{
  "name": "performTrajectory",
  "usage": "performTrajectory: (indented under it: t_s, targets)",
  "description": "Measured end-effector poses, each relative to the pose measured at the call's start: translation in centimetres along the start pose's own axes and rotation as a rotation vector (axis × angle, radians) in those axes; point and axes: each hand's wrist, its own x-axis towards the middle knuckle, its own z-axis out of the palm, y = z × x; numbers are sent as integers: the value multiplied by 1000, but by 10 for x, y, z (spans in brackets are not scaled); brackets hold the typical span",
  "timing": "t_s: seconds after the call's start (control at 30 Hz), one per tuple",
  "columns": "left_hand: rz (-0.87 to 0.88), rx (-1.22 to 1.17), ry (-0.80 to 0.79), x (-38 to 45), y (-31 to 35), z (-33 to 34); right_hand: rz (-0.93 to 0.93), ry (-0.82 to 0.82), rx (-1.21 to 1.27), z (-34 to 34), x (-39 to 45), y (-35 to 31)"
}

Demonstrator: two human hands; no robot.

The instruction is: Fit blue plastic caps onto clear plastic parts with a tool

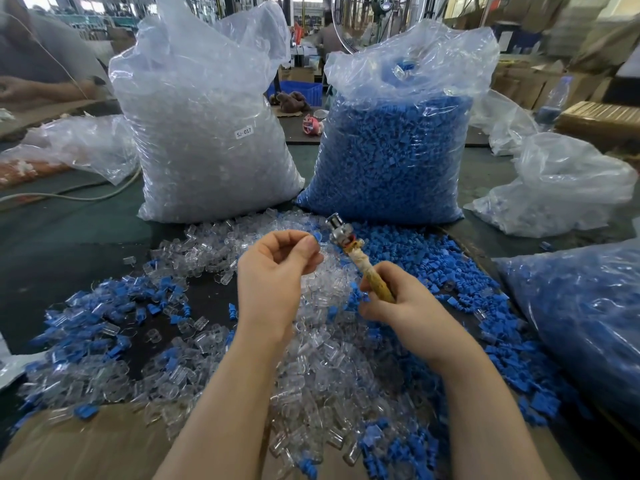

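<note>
- Closest to the camera, a loose heap of clear plastic parts [311, 368] spreads over the counter [69, 237], with assembled blue-and-clear pieces [104, 317] scattered off to the left.
- Just above that heap, the right hand [398, 306] has its fingers wrapped round the taped handle of the tool [356, 258], and the metal head points up and away, leaning left toward the other hand.
- Left hand [277, 268] sits level with it, fingers curled, pinching a blue cap [317, 237] at the fingertips; a clear part may be in that pinch too, but it's hard to tell against the pile.
- Key relation: the cap lies just left of the tool head, near but apart, and the tool's long axis runs diagonally from the right hand up toward that gap. The left hand is the nearer one to the cap, so closing that gap looks like the next job.
- Right of the hands, loose blue caps [450, 271] carpet the counter.
- Further back stand two big bags: clear parts bag [207, 133] on the left, blue caps bag [391, 150] on the right.
</note>
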Motion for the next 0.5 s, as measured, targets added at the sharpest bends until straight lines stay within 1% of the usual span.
performTrajectory:
  t_s: [0.17, 0.37, 0.5]
  targets:
    - [22, -9, -2, 2, 2, -2, -15, -77, -28, 1, -1, -1]
    - [41, 1, -16, 3, 3, -5, -33, -95, -31, 3, -1, -3]
    - [52, 2, -53, 4, 4, -7, -86, -92, -105, 3, -1, -1]
